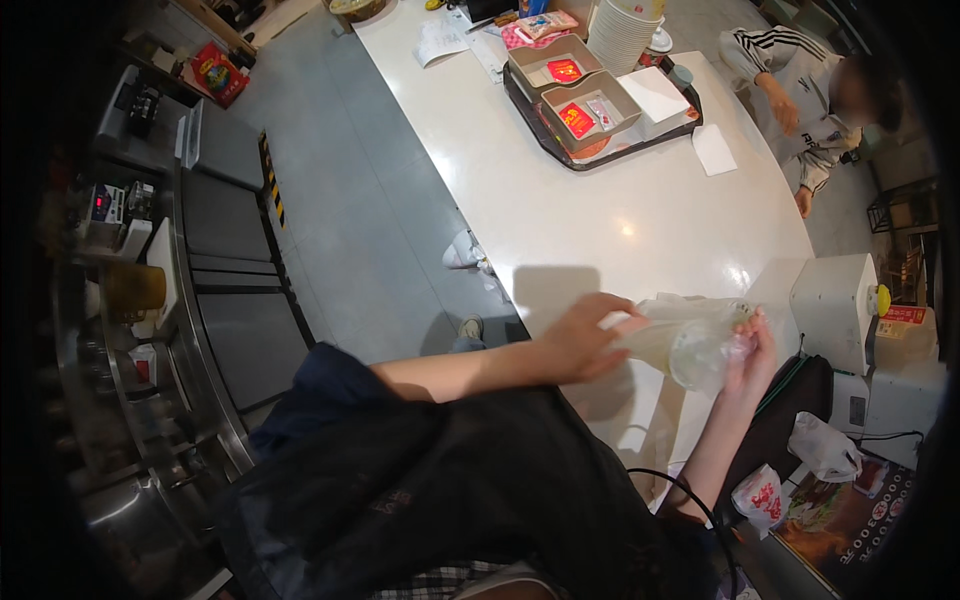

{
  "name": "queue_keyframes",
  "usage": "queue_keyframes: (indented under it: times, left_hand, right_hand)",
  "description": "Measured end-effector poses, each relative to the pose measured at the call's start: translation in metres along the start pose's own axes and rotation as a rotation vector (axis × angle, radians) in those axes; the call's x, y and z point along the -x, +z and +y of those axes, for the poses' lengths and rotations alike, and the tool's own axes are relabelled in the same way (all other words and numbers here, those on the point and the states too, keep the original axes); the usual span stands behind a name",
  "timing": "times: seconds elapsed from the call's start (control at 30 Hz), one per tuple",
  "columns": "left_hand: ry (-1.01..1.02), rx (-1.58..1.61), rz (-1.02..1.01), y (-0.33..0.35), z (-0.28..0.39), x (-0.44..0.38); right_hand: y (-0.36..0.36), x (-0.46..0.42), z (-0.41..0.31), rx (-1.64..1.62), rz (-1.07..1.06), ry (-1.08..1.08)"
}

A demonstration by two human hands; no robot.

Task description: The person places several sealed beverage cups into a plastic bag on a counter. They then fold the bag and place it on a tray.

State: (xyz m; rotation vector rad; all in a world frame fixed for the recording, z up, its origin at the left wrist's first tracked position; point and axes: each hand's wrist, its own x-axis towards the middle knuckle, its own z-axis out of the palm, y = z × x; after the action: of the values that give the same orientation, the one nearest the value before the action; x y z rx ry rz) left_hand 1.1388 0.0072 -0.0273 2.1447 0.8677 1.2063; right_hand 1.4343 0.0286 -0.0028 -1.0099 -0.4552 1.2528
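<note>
Over the near right part of the white counter [555,217], my right hand [750,349] grips a clear plastic cup [694,352] with pale contents, tilted, with thin clear plastic around it. My left hand [592,337] is at the other side of the cup, its fingers apart and blurred. Something small and white [615,321] lies at its fingertips; whether the hand holds it cannot be told. Behind the cup, a pale translucent bag or sheet [671,300] lies on the counter.
A black tray [585,166] carries two beige boxes and white napkins, near stacked bowls [622,37]. Across the counter stands a person [795,97]. A white machine [832,307] and tied white bags [825,446] are at right. Steel kitchen equipment [180,300] lines the left.
</note>
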Motion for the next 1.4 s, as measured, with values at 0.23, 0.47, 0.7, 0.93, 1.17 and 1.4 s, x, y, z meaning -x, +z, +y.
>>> queue_keyframes:
  times: [0.23, 0.47, 0.7, 0.93, 1.17, 1.4]
  left_hand:
    - [-0.806, -0.1, 0.377, -0.078, -0.138, 0.131]
    - [-0.928, -0.261, -0.003, -0.033, -0.204, 0.18]
    - [-0.794, -0.41, 0.065, 0.048, -0.246, 0.208]
    - [-0.918, -0.157, 0.298, 0.051, -0.209, 0.208]
    - [-0.936, -0.101, 0.144, -0.007, -0.167, 0.212]
    - [-1.014, -0.059, -0.047, -0.027, -0.158, 0.167]
  right_hand:
    - [-0.053, -0.092, -0.045, 0.002, 0.109, 0.108]
    - [-0.09, -0.221, -0.087, -0.027, 0.09, 0.204]
    - [-0.113, -0.306, -0.127, 0.355, -0.009, 0.072]
    - [-0.106, -0.346, -0.135, 0.139, 0.193, 0.122]
    - [-0.11, -0.361, -0.135, 0.183, 0.132, 0.15]
    - [-0.066, -0.313, -0.111, 0.508, 0.103, 0.004]
